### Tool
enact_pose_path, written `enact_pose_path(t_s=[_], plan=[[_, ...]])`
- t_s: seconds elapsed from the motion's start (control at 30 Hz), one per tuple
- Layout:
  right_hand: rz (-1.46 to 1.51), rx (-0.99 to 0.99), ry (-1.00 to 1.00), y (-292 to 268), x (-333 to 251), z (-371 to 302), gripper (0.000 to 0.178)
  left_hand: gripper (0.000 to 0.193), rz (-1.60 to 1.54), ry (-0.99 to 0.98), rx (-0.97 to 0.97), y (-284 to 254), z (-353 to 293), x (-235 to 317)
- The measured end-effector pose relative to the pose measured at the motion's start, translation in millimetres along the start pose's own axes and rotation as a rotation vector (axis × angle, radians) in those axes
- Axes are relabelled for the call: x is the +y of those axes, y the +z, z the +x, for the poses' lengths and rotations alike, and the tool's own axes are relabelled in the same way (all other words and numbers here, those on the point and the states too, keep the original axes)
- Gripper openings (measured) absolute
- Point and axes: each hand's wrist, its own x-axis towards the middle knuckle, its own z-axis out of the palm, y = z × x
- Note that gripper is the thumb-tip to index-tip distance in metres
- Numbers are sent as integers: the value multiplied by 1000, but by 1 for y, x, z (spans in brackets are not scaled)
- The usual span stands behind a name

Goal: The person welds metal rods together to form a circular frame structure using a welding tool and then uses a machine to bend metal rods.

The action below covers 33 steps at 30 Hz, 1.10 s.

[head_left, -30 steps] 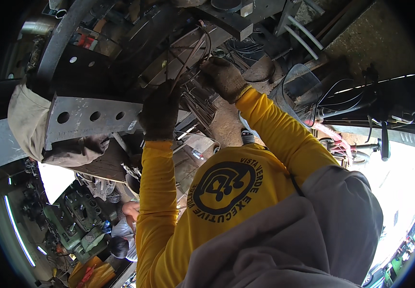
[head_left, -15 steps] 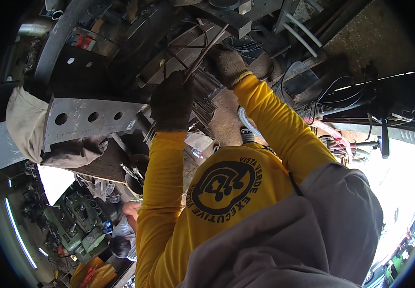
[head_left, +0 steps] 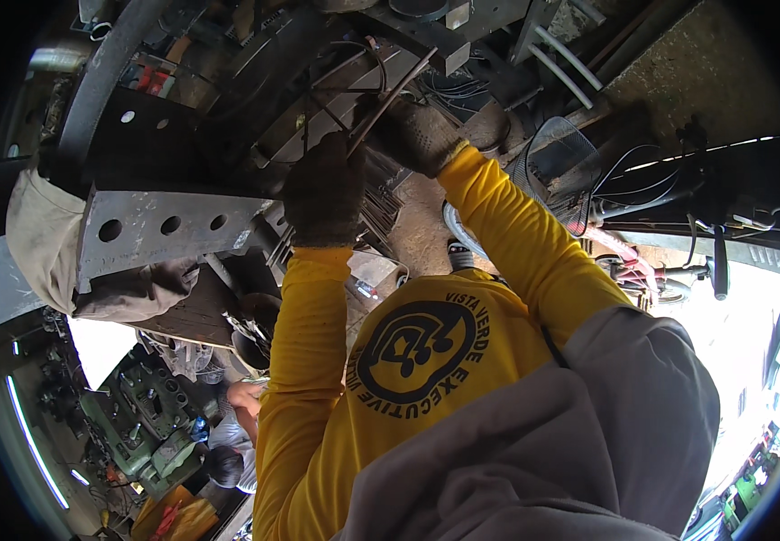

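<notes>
- Gripping a thin metal rod [head_left: 390, 95], the gloved left hand [head_left: 324, 191] is closed.
- At two o'clock, the gloved right hand [head_left: 419, 137]; its fingers hidden, grip unclear.
- Dark machinery [head_left: 228, 108] swallows the rod's ends.

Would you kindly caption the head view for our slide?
Gloved left hand and right hand grip thin metal rods.
</notes>
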Motion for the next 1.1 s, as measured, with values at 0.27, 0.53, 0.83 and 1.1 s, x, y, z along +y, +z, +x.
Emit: enact_pose_path(t_s=[0.27,0.53,0.83,1.1], plan=[[619,132,146,14,-11,-1,29,25,-43,89,61,11,7,-26],[35,136,122,0,-31,-1,35,21,0,200,-5,13,12,-42],[-203,-168,142,-24,19,38,25,19,97,175,142,11,-5,-11],[-355,35,112,1,-23,1,31,23,-14,231,-1,-4,-16,-62]])
